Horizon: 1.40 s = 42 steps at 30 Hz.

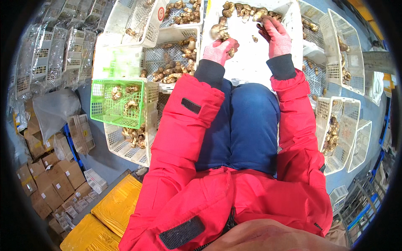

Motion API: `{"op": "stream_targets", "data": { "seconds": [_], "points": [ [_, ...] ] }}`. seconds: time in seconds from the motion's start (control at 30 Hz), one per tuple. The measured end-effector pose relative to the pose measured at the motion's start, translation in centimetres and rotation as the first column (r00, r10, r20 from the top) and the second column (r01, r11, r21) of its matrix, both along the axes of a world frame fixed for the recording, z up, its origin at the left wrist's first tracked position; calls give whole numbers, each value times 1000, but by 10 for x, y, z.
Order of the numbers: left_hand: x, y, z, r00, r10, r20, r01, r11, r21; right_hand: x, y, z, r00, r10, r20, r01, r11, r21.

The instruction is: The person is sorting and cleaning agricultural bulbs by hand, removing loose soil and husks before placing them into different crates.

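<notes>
My left hand (220, 50), in a pink glove, grips a pale brown mushroom (218, 30) over a white tray (247, 62) that lies ahead of my knees. My right hand (276, 35), also pink-gloved, reaches into the row of brown mushrooms (245, 9) at the tray's far edge, fingers closed on one of them. Both sleeves are red, and my legs are in blue.
White plastic baskets with mushrooms (173, 62) stand to the left and right (335, 134). A green basket (119, 102) sits on a white one at left. Empty stacked baskets (63, 50), cardboard boxes (50, 180) and yellow packages (113, 209) fill the left side.
</notes>
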State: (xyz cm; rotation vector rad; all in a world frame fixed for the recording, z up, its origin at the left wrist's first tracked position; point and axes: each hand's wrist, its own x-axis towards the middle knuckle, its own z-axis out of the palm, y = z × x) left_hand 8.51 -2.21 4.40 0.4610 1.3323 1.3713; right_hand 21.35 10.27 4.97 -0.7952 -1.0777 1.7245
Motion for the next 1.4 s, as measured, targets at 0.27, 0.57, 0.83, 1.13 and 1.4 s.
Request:
{"op": "stream_targets", "data": {
  "seconds": [0.27,0.57,0.83,1.13,1.4],
  "points": [
    [2,-4,15,997,64,-33,-58,985,165,13,-41,5,677,735,-20,-687,623,-375],
    [-6,4,1,942,-69,330,4,981,192,-3,-44,2,768,624,145,-604,781,-160],
    [-1,-3,9,995,-9,-104,38,960,277,-1,-49,0,765,478,432,-559,825,77],
    [-4,-2,5,962,-150,226,98,969,229,11,-47,-8,761,648,24,-617,735,-280],
    [4,-3,16,936,-286,206,276,958,80,57,23,-5,927,294,234,-252,949,-191]
  ]
}}
